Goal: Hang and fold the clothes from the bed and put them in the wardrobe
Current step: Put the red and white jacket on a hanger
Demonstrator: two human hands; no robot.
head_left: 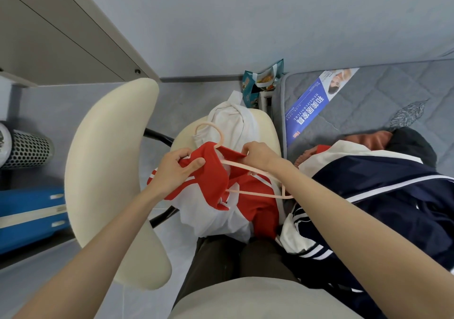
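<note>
Hands hold one piece of clothing between them. Our left hand (177,169) grips the red neck of the red and white top (248,208), with the thumb on the cloth and the fingers curled round it. Our right hand (258,155) pinches the red cloth on the other side of the neck, right beside the pink hanger (260,194). The top hangs down from our hands, over our knees, between the cream chair (110,171) on the left and the bed (368,92) on the right.

What matters most is how the hanger lies. Its hook points far, away from us, over the white cloth (231,119) on the chair seat. Its long bar runs from left to right, and the right end is nearer to us. The left end is hidden inside the red cloth by our left hand. The right end sticks out bare, just under our right arm.

So we think the next move is to pull the other shoulder of the top over that bare right end. Our right hand is the closer one, so it should do the pulling. Our left hand can hold the neck steady.

More clothes wait on the bed, like the navy and white jacket (393,196) near our right arm. We cannot tell where the wardrobe is.
</note>
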